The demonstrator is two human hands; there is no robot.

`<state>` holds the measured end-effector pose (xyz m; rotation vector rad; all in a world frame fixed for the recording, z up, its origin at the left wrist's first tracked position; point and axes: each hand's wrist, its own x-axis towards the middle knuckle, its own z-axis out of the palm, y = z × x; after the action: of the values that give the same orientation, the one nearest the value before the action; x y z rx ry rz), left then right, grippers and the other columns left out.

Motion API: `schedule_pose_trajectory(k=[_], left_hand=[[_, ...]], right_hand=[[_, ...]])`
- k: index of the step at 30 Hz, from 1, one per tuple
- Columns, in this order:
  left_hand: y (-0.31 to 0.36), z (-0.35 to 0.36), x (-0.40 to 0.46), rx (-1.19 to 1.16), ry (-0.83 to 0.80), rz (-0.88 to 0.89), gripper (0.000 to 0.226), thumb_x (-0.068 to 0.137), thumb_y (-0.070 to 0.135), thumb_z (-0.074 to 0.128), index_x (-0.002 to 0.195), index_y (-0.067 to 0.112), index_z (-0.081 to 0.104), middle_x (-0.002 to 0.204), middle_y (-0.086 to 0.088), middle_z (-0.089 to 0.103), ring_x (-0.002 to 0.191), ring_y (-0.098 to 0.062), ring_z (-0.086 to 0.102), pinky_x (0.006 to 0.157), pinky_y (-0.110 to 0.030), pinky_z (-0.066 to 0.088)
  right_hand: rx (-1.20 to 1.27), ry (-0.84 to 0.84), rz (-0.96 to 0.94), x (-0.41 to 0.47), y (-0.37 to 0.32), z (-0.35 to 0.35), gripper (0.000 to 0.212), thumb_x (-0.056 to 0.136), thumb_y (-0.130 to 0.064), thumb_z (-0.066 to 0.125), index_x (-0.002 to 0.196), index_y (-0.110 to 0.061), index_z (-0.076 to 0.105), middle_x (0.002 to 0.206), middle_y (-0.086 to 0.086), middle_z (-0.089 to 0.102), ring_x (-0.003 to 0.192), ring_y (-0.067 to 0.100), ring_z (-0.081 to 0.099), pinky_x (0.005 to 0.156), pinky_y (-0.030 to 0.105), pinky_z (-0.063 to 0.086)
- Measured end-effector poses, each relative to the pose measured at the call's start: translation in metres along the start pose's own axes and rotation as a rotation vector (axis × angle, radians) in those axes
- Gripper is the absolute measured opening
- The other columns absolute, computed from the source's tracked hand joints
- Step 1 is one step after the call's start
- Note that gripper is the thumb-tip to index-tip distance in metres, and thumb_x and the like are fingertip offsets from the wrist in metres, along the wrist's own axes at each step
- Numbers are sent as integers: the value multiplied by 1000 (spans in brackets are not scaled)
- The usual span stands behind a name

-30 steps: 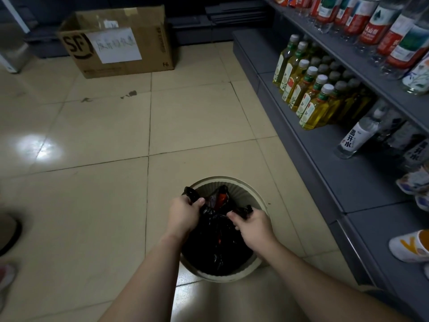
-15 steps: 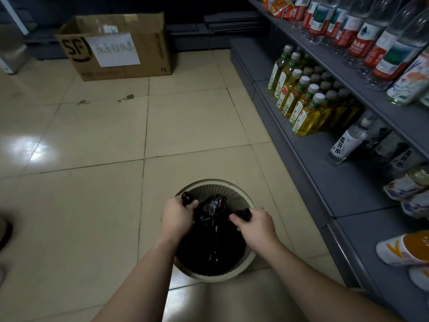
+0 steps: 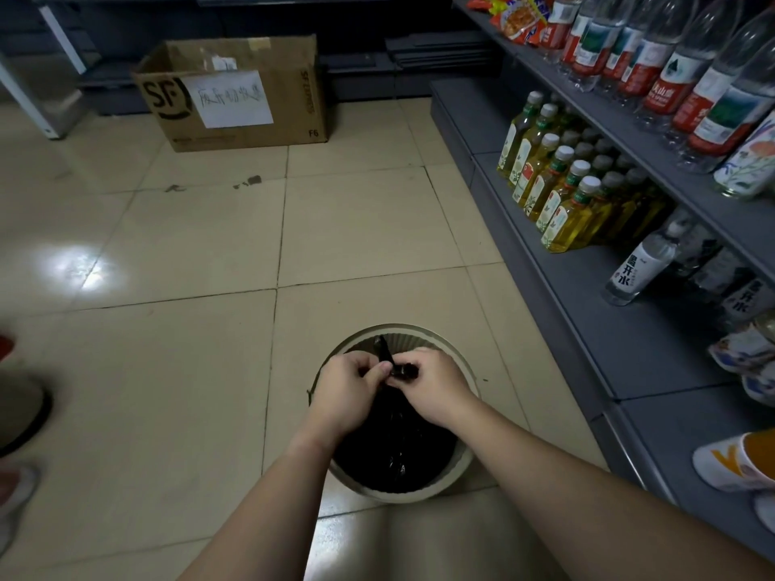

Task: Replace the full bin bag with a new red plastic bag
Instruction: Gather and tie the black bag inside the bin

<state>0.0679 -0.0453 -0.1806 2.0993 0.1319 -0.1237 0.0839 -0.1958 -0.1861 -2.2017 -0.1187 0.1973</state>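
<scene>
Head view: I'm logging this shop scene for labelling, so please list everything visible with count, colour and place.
Bin: one, beige, ribbed, on the floor by the shelves.
Bin bag: one, black, inside the bin, its top gathered.
Cardboard box: one, brown with a white paper note, far floor.
Tea bottles: several rows, yellow-green with white caps, lower shelf.
Water bottles: a row, clear with red labels, upper shelf.
White-label water bottle: one in front, clear, lower shelf.
Snack packets: a few, orange-red, upper shelf's far end.
Left hand: pinching the bag's top.
Right hand: pinching the bag's top.
</scene>
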Motion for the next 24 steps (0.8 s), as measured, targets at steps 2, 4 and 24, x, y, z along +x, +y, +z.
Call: schedule_pose_trajectory(k=[2, 4, 24], left_hand=[[-3, -3, -2, -1, -5, 8, 33, 93, 25, 65, 67, 5, 66, 62, -17, 64, 55, -18, 50, 58, -37, 44], [-4, -5, -6, -10, -15, -4, 30, 95, 20, 59, 68, 7, 66, 65, -13, 68, 56, -16, 53, 61, -38, 47], [-70, -40, -58, 538, -284, 44, 126, 72, 60, 73, 159, 15, -7, 168, -3, -13, 153, -16, -7, 125, -38, 8]], right_hand=[[-26, 13, -17, -1, 0, 1, 10, 75, -32, 78, 85, -28, 77, 76, -4, 60, 62, -7, 53, 59, 2, 36], [-8, 44, 3, -1, -1, 2, 11, 73, -36, 79, 81, -30, 76, 75, 1, 64, 64, 1, 59, 57, 11, 40], [42, 105, 31, -13, 1, -1, 10, 75, -14, 80, 73, -18, 71, 80, -2, 66, 76, 15, 63, 65, 18, 42]])
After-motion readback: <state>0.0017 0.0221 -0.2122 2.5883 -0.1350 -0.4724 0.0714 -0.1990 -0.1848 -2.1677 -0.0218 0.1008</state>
